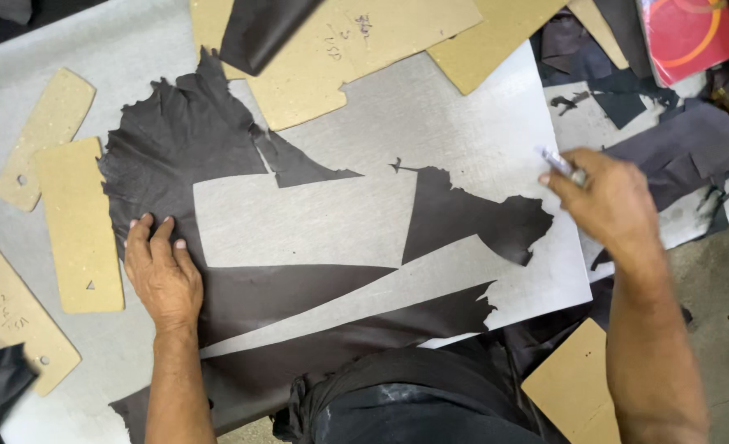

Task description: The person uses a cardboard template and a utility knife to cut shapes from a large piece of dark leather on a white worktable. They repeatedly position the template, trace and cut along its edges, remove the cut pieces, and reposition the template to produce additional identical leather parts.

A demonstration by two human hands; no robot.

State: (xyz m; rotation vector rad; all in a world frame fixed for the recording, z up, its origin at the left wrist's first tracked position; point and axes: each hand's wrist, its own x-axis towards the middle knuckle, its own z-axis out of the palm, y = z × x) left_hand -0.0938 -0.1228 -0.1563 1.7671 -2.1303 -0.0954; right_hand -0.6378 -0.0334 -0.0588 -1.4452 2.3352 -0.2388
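Nearest the worktop's front edge, a dark apron (pixel 397 403) and one cardboard pattern (pixel 574 386) at the front right corner.

Item: left hand (pixel 163 275), flat and released, fingers spread, pressing down the hide (pixel 175 156) toward the left side.

Item: hide, dark brown leather, spread over the grey worktop (pixel 430 115). Pieces already cut out: a broad rectangular gap in the middle and a long slanting strip gap below it, bare worktop showing through both. Uncut leather remained at the left, along the front edge, and in a ragged remnant (pixel 471 218) right of centre.

Item: right hand (pixel 607 197), near the right edge, clenched on a small pale tool (pixel 557 160), lifted clear of the hide; whether knife or marker could not be told.

Item: three tan patterns (pixel 76 226) by the left edge, none lying on the hide.

Item: larger patterns (pixel 331 57) at the far edge, a dark offcut (pixel 261 33) over them.

Item: scraps (pixel 677 148) and a red sheet (pixel 689 33) off the far right corner.
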